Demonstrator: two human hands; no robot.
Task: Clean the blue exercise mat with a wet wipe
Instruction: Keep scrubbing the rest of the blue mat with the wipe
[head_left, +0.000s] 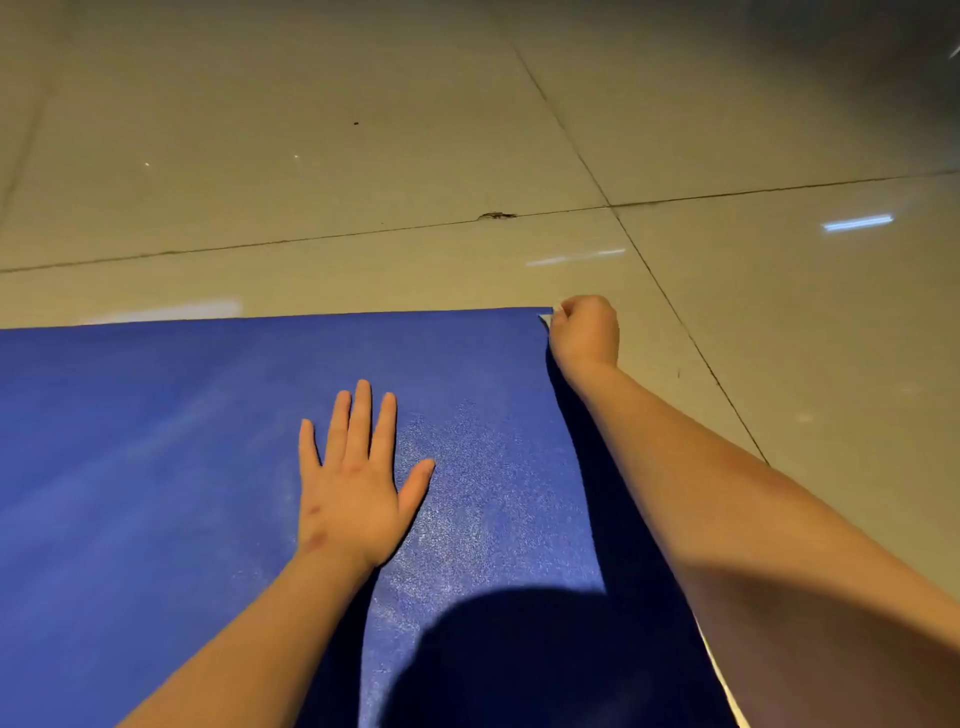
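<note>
Blue exercise mat (182, 467) lies flat on the tiled floor (363, 130) and fills the lower left and centre of the frame. Its far edge runs across mid-frame and its right edge slants down to the lower right.

Left hand (353, 488): palm down on the mat near centre frame, fingers straight and slightly spread, thumb out to the right. It holds nothing.

Right hand (584, 330): at the mat's far right corner, right of centre, fingers curled into a fist. A small pale scrap (545, 318) shows at the corner just beside the knuckles. Cannot tell whether it is a wipe or the mat's turned-up underside, nor what the fist grips.

A sheen patch (467, 467) on the mat lies between the two hands. A rounded dark shadow (509, 660) covers the mat at the lower centre.

A chipped spot (497, 215) sits in a floor joint above centre. A bright reflected streak (857, 223) is at the right.
</note>
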